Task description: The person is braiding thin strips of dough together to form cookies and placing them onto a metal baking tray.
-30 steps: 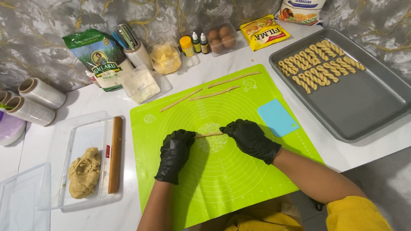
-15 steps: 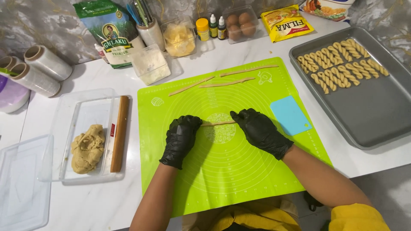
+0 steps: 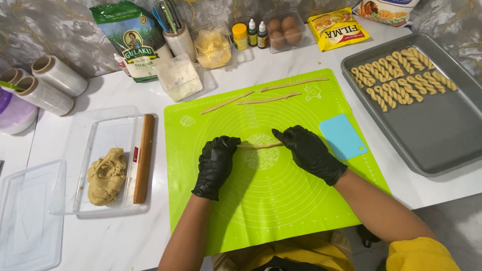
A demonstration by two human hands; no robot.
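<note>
Pressing down on a thin dough strip, both black-gloved hands sit near the middle of the frame on a bright green silicone mat. The left hand lies flat over the strip's left end, fingers loose and extended rather than clenched, and the right hand covers the right end the same way; neither is grasping it, only resting on top with open palms. The strip shows between them, lying roughly level across the mat's printed circles.

Toward the top of the mat three more dough strips lie apart from the hands. Just right of the right hand a light blue scraper rests on the mat. At the right of the frame a grey baking tray holds rows of twisted dough pieces in its upper part. At the left, a clear plastic container holds a dough lump, with a wooden rolling pin along its right side. Eggs in a clear carton stand at the top.
</note>
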